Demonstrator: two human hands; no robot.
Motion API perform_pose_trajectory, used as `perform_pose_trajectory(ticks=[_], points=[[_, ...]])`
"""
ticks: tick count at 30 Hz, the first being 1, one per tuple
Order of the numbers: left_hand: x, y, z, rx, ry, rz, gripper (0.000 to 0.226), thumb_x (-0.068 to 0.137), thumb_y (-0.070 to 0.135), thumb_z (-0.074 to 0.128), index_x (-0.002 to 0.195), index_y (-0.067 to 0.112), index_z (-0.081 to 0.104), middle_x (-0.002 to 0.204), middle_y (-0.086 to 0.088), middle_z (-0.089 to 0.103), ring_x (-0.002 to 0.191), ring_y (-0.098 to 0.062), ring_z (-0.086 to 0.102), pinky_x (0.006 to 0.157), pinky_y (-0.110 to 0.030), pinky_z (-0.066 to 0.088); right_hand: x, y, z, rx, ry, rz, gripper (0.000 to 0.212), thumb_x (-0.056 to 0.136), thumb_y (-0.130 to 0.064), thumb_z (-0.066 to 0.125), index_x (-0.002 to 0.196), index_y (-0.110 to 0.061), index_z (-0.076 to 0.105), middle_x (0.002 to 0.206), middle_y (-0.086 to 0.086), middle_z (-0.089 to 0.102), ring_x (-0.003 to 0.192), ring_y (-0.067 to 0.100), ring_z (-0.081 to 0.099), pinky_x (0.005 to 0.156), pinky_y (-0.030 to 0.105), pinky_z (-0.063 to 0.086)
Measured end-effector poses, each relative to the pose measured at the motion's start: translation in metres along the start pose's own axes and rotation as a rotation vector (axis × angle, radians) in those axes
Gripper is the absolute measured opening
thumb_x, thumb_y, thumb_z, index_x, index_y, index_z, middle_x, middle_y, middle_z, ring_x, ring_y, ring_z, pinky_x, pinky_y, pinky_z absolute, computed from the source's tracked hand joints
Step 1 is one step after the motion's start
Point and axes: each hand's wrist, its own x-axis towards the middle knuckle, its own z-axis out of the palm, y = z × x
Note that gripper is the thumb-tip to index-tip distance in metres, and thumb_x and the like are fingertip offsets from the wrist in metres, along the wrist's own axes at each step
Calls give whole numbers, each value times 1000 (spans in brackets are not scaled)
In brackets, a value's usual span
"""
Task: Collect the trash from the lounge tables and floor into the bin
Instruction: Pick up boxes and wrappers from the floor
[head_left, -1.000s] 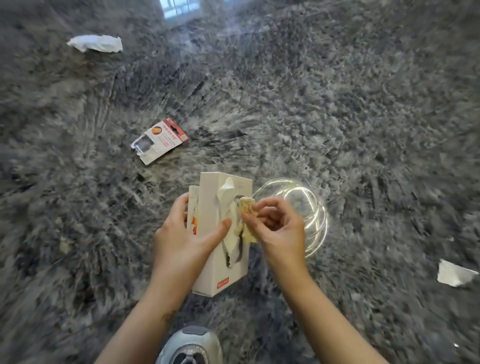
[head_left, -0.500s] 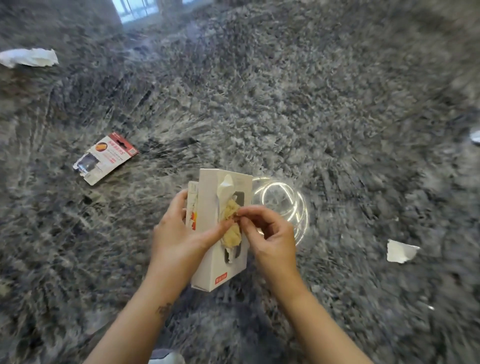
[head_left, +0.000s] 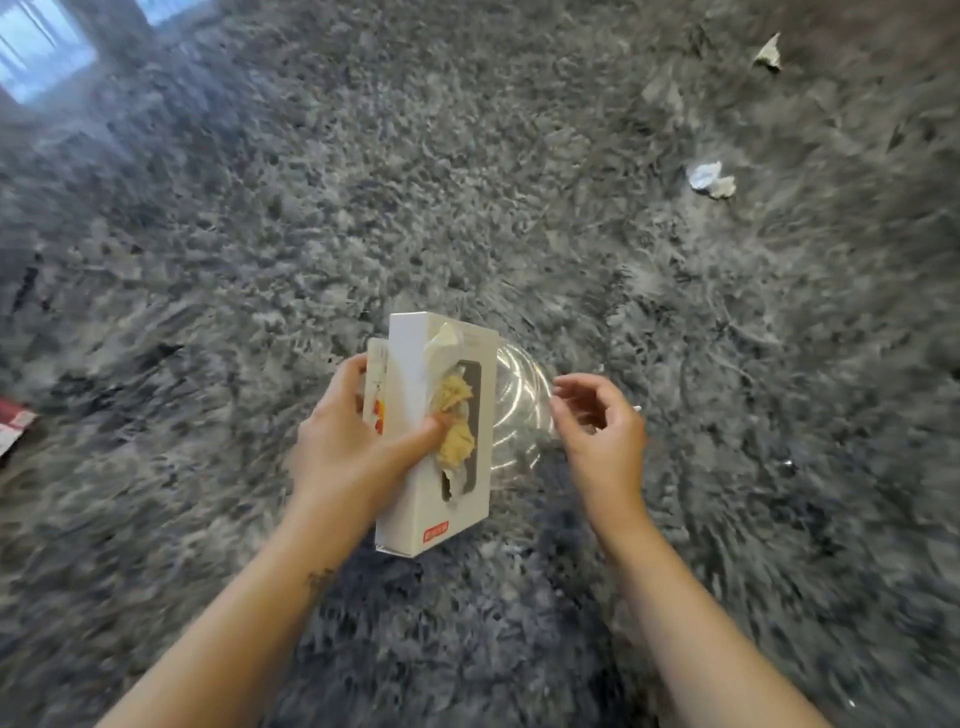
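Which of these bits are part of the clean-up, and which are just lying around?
Part of the job: white box and yellow wad gripped in the left hand; clear plastic behind the box; crumpled paper, paper scrap and red packet on the grey rug.

Just there: the grey rug itself; the window; the empty right hand.

Shaggy grey carpet carries a crumpled wrapper, paper scrap and red packet.
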Motion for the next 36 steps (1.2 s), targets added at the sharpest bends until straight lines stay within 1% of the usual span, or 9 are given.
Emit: perform_pose_trajectory(ticks=[4,9,14,18,20,22,28,33,36], points=[[-5,0,13,41,-50,6,68,52,44,80,114,34,54,92,17,66,85,-2,63,77,-35,55,11,30,-27,-232,197,81,24,80,-7,68,100,-17,60,103,1,61,103,21,53,86,25,40],[-10,-9,18,46,-91,-18,50,55,39,83,95,45,54,86,20,67,80,3,64,73,-32,55,17,61,-36,-512,306,157,58,72,-17,76,124,-14,50,129,7,51,123,28,37,98,40,23],[-15,-22,13,47,-77,-36,48,56,38,84,91,49,52,83,27,65,74,10,62,68,-27,53,18,76,-32,-520,272,211,57,71,-10,74,122,-16,48,112,4,60,108,28,51,92,41,28],[-16,-26,7,35,-39,-47,56,56,40,84,103,45,53,89,22,66,80,6,62,73,-31,55,11,69,-27,-393,246,173,37,79,-1,65,111,-14,53,89,0,60,88,25,58,90,41,44],[-16,-27,4,28,-31,-53,52,57,40,83,100,46,53,89,21,66,82,3,63,74,-34,56,6,53,-20,-221,202,113,28,81,0,63,102,-17,55,85,3,60,77,15,58,75,15,47],[-17,-31,-2,25,-13,-61,47,58,39,84,90,49,52,86,24,65,79,5,63,74,-35,56,-2,30,-7,-40,105,66,27,80,1,65,91,-21,58,83,-1,62,71,1,57,66,7,44],[-24,-41,-32,-64,42,-86,46,58,45,84,90,53,52,87,31,64,75,10,62,62,-24,52,-39,-20,52,352,-314,125,23,75,-2,69,83,-23,62,74,-12,67,74,2,62,68,14,49],[-37,-48,-61,-96,127,-88,44,57,46,83,89,49,53,86,34,63,73,10,63,54,-16,51,-62,-31,89,382,-435,158,22,76,-2,70,84,-20,61,78,-5,66,76,11,63,72,25,52],[-50,-60,-81,-119,183,-149,47,58,43,83,95,43,54,85,26,66,74,5,65,62,-26,56,-80,-37,110,409,-541,154,22,74,-2,72,83,-20,61,75,-6,66,73,11,62,70,22,53]])
